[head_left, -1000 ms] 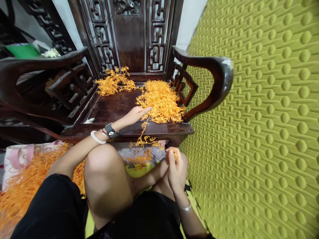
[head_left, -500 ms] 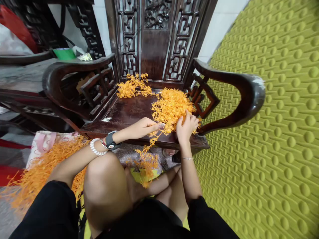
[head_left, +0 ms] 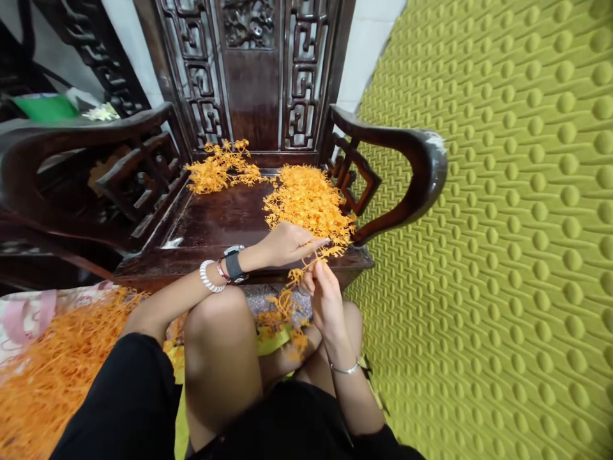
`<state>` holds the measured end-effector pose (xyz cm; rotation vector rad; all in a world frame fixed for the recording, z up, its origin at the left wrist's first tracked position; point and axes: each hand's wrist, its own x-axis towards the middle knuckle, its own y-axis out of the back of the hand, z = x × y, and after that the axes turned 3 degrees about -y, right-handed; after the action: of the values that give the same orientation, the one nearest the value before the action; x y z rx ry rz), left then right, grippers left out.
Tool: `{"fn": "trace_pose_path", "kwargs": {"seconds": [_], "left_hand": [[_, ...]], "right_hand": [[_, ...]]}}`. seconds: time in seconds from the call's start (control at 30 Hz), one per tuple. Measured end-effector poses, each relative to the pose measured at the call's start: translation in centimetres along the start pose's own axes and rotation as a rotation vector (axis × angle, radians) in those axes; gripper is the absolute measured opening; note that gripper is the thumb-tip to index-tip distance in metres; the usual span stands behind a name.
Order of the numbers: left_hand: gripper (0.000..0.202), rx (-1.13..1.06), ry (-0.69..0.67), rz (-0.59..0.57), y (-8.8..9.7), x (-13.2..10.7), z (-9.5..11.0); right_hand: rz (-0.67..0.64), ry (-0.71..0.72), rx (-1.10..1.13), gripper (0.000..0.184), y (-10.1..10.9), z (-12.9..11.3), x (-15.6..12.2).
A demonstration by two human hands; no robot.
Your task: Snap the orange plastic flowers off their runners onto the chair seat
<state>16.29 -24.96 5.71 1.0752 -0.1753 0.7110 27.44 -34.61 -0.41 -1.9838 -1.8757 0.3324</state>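
Note:
A heap of small orange plastic pieces [head_left: 309, 201] lies on the dark wooden chair seat [head_left: 215, 223], with a smaller clump [head_left: 218, 167] at the back. My left hand [head_left: 287, 245], with a watch and bead bracelet at the wrist, pinches a strand of orange pieces [head_left: 292, 281] at the seat's front edge. My right hand [head_left: 323, 297] is just below it, fingers closed on the same strand. The strand hangs down to a small orange pile [head_left: 280, 313] between my knees.
The carved chair has curved armrests, one on the left [head_left: 86, 137] and one on the right [head_left: 407, 144]. A green studded mat [head_left: 502, 223] fills the right side. A big heap of orange strands [head_left: 52, 370] lies on a pink-and-white bag [head_left: 23, 316] at the left.
My right hand has come off the heap on the seat and moved down to the strand under my left hand. My left hand stays at the seat's front edge.

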Motion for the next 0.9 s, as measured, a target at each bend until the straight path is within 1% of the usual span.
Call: {"fn": "trace_pose_path", "kwargs": {"seconds": [0.1, 0.17, 0.27, 0.33, 0.43, 0.5, 0.6, 0.67, 0.73, 0.8, 0.83, 0.87, 0.9], "left_hand": [[0.054, 0.087, -0.029, 0.048, -0.2, 0.3, -0.3], [0.053, 0.133, -0.009, 0.086, -0.2, 0.4, -0.7], [0.053, 0.197, 0.089, 0.198, 0.1, 0.4, -1.6], [0.055, 0.225, 0.157, 0.259, 0.2, 0.4, -2.1], [0.057, 0.232, 0.212, 0.273, -0.3, 0.4, -2.5], [0.059, 0.223, 0.235, 0.268, -0.9, 0.6, -2.4], [0.061, 0.194, 0.259, 0.264, -1.5, 1.0, -2.4], [0.063, 0.178, 0.291, 0.296, -1.2, 1.1, -3.0], [0.064, 0.175, 0.352, 0.377, -0.4, 0.9, -4.1], [0.063, 0.174, 0.419, 0.460, 0.4, 0.6, -5.5], [0.063, 0.167, 0.437, 0.471, 0.7, 0.3, -6.1], [0.062, 0.155, 0.445, 0.461, 0.7, 0.2, -6.6], [0.063, 0.139, 0.444, 0.434, 0.6, 0.1, -6.9]], "right_hand": [[-0.025, 0.005, 0.060, 0.033, 0.0, -0.6, -0.3], [0.001, 0.021, 0.048, 0.031, 0.0, -0.5, -0.4], [0.072, 0.020, -0.027, 0.035, -0.2, 0.5, -0.9], [0.094, -0.002, -0.060, 0.037, -0.3, 1.5, -1.3], [0.099, -0.023, -0.077, 0.036, -0.2, 2.6, -1.8], [0.122, -0.014, -0.082, 0.034, 0.1, 2.8, -2.0], [0.154, 0.004, -0.091, 0.033, 0.5, 2.4, -2.9], [0.149, 0.017, -0.099, 0.036, 0.7, 1.5, -4.5], [0.092, 0.111, -0.134, 0.038, 0.8, 0.5, -6.7], [0.039, 0.254, -0.180, 0.036, 1.2, -0.6, -8.7], [0.038, 0.312, -0.192, 0.034, 1.5, -1.0, -9.4], [0.058, 0.340, -0.193, 0.032, 1.8, -1.3, -9.8], [0.095, 0.331, -0.186, 0.031, 2.2, -1.5, -9.8]]}}
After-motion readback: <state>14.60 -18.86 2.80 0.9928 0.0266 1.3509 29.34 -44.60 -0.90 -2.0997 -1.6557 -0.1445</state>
